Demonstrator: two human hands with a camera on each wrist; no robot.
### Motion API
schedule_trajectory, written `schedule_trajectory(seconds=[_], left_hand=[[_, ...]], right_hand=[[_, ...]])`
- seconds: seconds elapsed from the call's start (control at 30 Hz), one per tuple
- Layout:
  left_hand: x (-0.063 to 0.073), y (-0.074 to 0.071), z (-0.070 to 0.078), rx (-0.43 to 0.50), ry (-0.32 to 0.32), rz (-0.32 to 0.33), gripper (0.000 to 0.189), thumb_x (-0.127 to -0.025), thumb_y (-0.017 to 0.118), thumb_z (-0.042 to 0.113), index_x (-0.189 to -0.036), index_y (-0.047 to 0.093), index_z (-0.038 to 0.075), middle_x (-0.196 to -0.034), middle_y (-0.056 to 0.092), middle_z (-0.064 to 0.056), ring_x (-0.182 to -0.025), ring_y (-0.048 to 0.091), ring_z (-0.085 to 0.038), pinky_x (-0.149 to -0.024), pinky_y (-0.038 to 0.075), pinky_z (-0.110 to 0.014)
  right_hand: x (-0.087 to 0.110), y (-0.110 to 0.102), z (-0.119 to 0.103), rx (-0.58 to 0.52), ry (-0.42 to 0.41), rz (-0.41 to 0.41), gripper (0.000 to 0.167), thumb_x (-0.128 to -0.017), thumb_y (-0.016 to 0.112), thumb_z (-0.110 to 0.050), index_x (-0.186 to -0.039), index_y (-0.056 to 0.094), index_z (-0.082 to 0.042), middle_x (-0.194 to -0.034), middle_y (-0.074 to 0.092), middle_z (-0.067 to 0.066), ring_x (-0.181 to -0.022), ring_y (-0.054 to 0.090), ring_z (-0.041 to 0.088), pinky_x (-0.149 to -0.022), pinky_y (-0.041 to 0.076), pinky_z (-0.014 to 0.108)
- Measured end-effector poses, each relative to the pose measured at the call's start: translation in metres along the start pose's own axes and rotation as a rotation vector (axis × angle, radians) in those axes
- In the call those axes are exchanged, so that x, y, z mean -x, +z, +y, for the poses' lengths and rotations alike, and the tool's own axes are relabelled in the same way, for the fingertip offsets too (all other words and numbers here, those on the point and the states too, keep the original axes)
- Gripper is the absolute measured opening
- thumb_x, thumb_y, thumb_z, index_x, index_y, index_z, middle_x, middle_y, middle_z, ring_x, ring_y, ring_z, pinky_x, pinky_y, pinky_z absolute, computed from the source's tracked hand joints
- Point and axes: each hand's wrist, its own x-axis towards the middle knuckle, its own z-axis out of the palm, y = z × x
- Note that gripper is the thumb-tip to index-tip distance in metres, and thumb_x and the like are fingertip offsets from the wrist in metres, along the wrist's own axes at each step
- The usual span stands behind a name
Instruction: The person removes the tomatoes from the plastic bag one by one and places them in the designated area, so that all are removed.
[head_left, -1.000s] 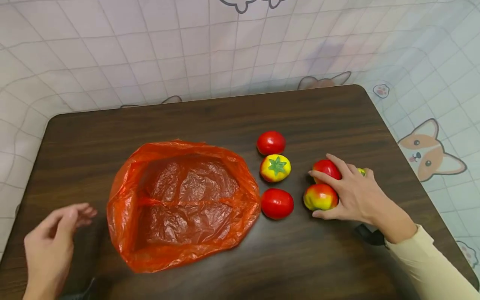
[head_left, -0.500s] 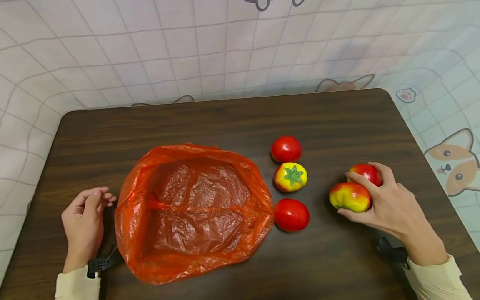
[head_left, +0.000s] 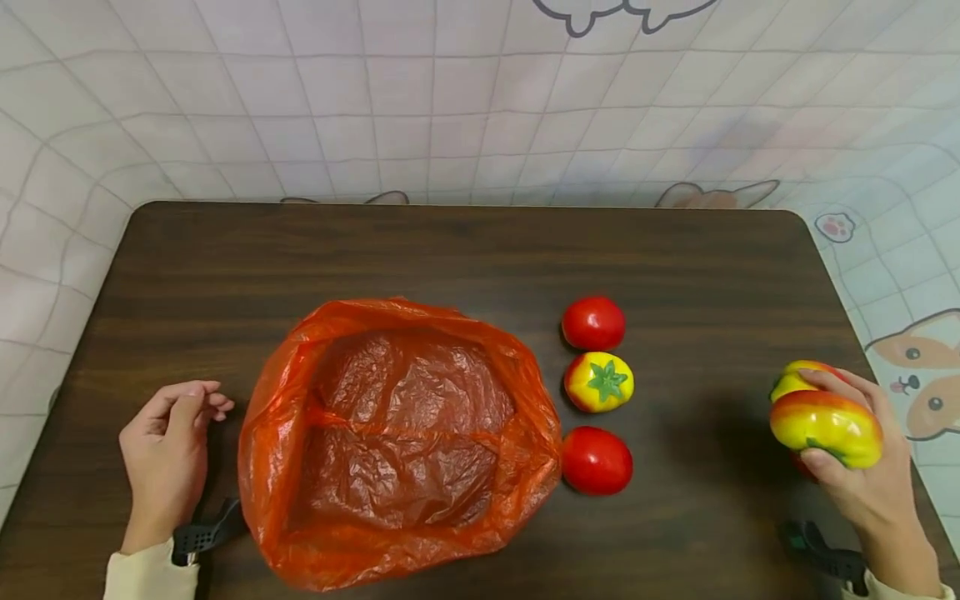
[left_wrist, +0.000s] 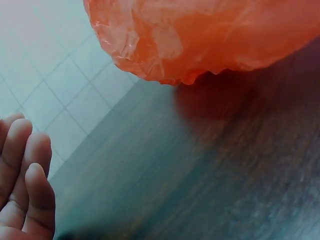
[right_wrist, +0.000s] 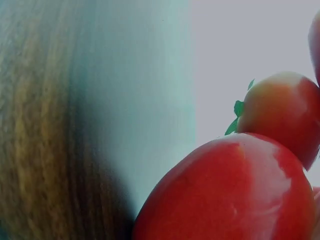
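Observation:
In the head view my right hand [head_left: 873,450] grips a cluster of glossy toy tomatoes above the table's right side. A yellow-and-red tomato [head_left: 825,427] is foremost, with another behind it and a sliver of red beneath. The right wrist view shows a large red tomato [right_wrist: 227,195] close up and one with green leaves [right_wrist: 282,115] behind it. Palm and most fingers are hidden by the fruit. My left hand [head_left: 168,442] rests idle left of an orange-red plastic bag [head_left: 273,508], its fingers [left_wrist: 37,195] loosely curled and holding nothing. The bag's mouth gapes upward.
A column of tomatoes lies right of the bag: a red one [head_left: 593,323] at the back, a yellow one with a green leaf print [head_left: 599,382], and a red one [head_left: 597,460] against the bag's edge. The dark wooden table [head_left: 480,250] meets a tiled-pattern cloth [head_left: 420,108] behind.
My right hand has gathered the tomatoes on the right and lifted them off the table, moving right and turning them. My left hand has settled closer to the bag. The head view has shifted.

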Motion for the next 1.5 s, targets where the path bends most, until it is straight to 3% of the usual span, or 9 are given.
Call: schedule_trajectory(seconds=[0.2,0.43,0.57,0.73,0.97,1.1,1.23,1.37,1.5], left_hand=[[-0.003,-0.005,0.007,0.017,0.025,0.007,0.019,-0.100,0.063,0.001,-0.096,0.068,-0.017,-0.084,0.073,-0.015,-0.071,0.068,-0.020,-0.069,0.060,-0.023],[0.000,0.000,0.003,-0.106,0.047,-0.015,0.020,-0.102,0.060,0.004,-0.093,0.071,-0.009,-0.080,0.073,-0.008,-0.069,0.069,-0.014,-0.068,0.060,-0.020],[0.009,0.000,0.006,-0.261,0.046,-0.049,0.023,-0.104,0.058,0.008,-0.094,0.072,-0.007,-0.078,0.072,-0.003,-0.068,0.068,-0.012,-0.068,0.059,-0.018],[0.007,0.003,0.011,-0.418,0.059,-0.069,0.026,-0.105,0.059,0.015,-0.097,0.073,-0.006,-0.076,0.071,0.003,-0.067,0.066,-0.010,-0.069,0.058,-0.016],[0.010,-0.001,0.006,-0.427,0.066,-0.070,0.026,-0.104,0.059,0.015,-0.097,0.073,-0.005,-0.073,0.070,0.005,-0.066,0.067,-0.010,-0.067,0.058,-0.017],[0.013,-0.001,0.007,-0.469,0.069,-0.062,0.026,-0.104,0.059,0.015,-0.097,0.073,-0.006,-0.073,0.070,0.007,-0.066,0.066,-0.010,-0.068,0.057,-0.016],[0.013,0.001,0.009,-0.501,0.069,-0.077,0.026,-0.104,0.060,0.015,-0.098,0.074,-0.006,-0.074,0.071,0.008,-0.067,0.066,-0.009,-0.068,0.057,-0.016],[0.014,0.002,0.010,-0.530,0.067,-0.078,0.026,-0.104,0.060,0.014,-0.097,0.074,-0.006,-0.073,0.070,0.009,-0.066,0.066,-0.009,-0.067,0.057,-0.016],[0.014,0.001,0.009,-0.550,0.045,-0.076,0.023,-0.104,0.060,0.015,-0.096,0.075,-0.001,-0.075,0.070,0.012,-0.067,0.064,-0.007,-0.067,0.056,-0.015]], right_hand=[[0.005,0.016,0.000,0.028,-0.027,0.047,0.085,-0.080,0.087,-0.043,-0.145,0.053,0.001,-0.138,0.061,-0.016,-0.114,0.054,0.000,-0.089,0.040,0.006],[-0.004,0.019,-0.006,-0.040,-0.102,0.105,0.088,-0.078,0.087,-0.051,-0.143,0.056,0.000,-0.131,0.067,-0.017,-0.111,0.058,-0.002,-0.089,0.042,0.005],[-0.015,0.044,-0.049,-0.212,-0.233,0.054,0.088,-0.077,0.090,-0.046,-0.136,0.057,0.011,-0.130,0.070,-0.006,-0.111,0.061,0.005,-0.093,0.046,0.008],[-0.034,0.119,-0.122,-0.443,-0.449,-0.114,0.083,-0.073,0.088,-0.049,-0.122,0.065,0.014,-0.136,0.061,0.018,-0.121,0.059,0.019,-0.103,0.046,0.017],[-0.030,0.208,-0.178,-0.029,-0.583,-0.351,0.084,-0.079,0.061,-0.080,-0.125,0.068,-0.010,-0.142,0.046,0.032,-0.126,0.056,0.023,-0.098,0.054,0.029],[-0.031,0.232,-0.195,0.134,-0.595,-0.544,0.082,-0.076,0.071,-0.074,-0.140,0.060,-0.024,-0.156,0.035,0.023,-0.132,0.054,0.032,-0.095,0.061,0.046],[-0.027,0.243,-0.195,0.158,-0.607,-0.640,0.089,-0.078,0.084,-0.061,-0.153,0.049,-0.026,-0.169,0.019,0.020,-0.140,0.051,0.031,-0.103,0.059,0.045],[-0.025,0.243,-0.192,0.097,-0.597,-0.646,0.080,-0.092,0.070,-0.057,-0.158,0.043,-0.020,-0.172,0.017,0.018,-0.149,0.042,0.032,-0.113,0.052,0.044],[-0.033,0.226,-0.193,0.049,-0.571,-0.480,0.067,-0.099,0.060,-0.057,-0.146,0.055,-0.009,-0.163,0.033,0.021,-0.138,0.054,0.031,-0.118,0.046,0.031]])
